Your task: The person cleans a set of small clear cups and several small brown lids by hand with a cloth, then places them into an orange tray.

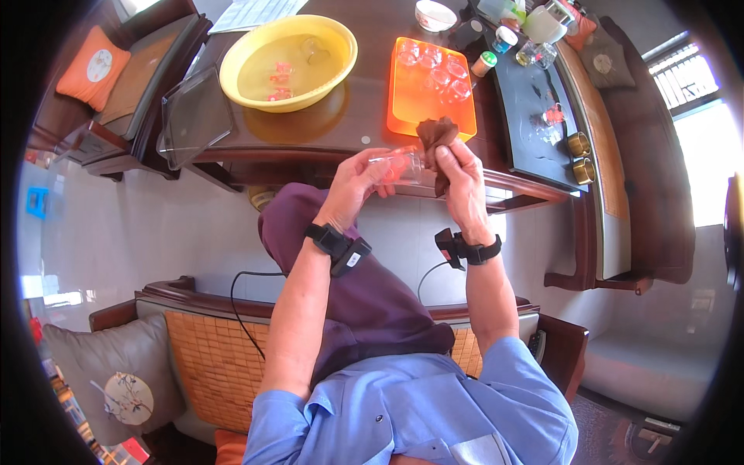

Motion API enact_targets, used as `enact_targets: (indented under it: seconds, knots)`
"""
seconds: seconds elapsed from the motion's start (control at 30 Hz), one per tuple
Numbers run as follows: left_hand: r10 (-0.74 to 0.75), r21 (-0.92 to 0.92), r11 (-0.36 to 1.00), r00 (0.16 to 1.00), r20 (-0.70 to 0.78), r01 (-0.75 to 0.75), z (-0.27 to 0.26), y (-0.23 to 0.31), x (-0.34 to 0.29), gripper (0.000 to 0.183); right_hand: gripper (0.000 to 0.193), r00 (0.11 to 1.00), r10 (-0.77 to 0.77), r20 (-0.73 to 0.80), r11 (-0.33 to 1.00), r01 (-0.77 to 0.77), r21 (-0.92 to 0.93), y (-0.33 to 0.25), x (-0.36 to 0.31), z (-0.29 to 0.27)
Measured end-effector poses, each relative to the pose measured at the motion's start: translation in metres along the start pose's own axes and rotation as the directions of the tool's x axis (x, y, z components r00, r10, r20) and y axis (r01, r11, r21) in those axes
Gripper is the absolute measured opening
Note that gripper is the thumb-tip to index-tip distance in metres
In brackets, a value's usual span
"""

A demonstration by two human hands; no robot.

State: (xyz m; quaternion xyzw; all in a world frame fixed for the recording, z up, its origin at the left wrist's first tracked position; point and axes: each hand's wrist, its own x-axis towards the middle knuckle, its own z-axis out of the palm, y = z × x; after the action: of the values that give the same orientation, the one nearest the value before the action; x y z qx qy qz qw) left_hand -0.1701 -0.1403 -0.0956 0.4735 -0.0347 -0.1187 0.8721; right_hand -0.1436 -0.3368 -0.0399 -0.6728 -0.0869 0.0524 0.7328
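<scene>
My left hand (pixel 358 180) is closed around a clear glass cup (pixel 404 167) with red marks on its side. The glass lies tilted sideways, its mouth toward my right hand. Pinched in my right hand (pixel 463 177) is a brown cloth (pixel 438 133), bunched up close to the glass. Just beyond my hands stands an orange tray (pixel 397 99) with several clear glasses (pixel 439 80) in it. To the left, a yellow basin (pixel 232 74) holds water, with red-marked glassware (pixel 280 76) in it.
A clear plastic lid (pixel 194 116) sits at the table's left edge. On the right, a black tea tray (pixel 535 147) carries a red-marked glass (pixel 552 116) and two brass-coloured cups (pixel 583 169). A white bowl (pixel 435 15) and a green-capped jar (pixel 484 63) stand beyond. Wooden seats flank the table.
</scene>
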Motion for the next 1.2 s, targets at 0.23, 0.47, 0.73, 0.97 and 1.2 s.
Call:
enact_targets:
  seconds: [0.23,0.47,0.73,0.97,1.2]
  knots:
    - [0.047,0.128,0.991,0.999,-0.006,-0.045,0.004,-0.004,0.0,0.047,0.014,0.974,-0.225,0.032,0.74,0.192,-0.644,0.026,-0.003,0.008]
    - [0.027,0.103,0.995,0.994,-0.104,-0.016,-0.004,-0.006,0.001,0.045,0.025,0.915,0.365,0.172,0.931,-0.356,-0.086,0.0,-0.016,-0.002]
    - [-0.33,-0.1,0.943,0.934,-0.14,0.318,-0.005,-0.004,0.004,0.052,0.017,0.953,-0.288,0.1,0.831,0.3,-0.469,0.007,-0.022,-0.007]
    - [-0.317,-0.115,0.947,0.934,-0.162,0.301,-0.004,-0.002,0.004,0.056,0.019,0.957,-0.113,-0.266,0.99,0.087,-0.107,0.003,-0.023,-0.009]
    - [-0.371,-0.162,0.924,0.913,-0.17,0.346,-0.008,-0.005,0.007,0.051,0.027,0.975,-0.221,0.0,0.975,0.221,-0.013,-0.013,-0.03,0.003]
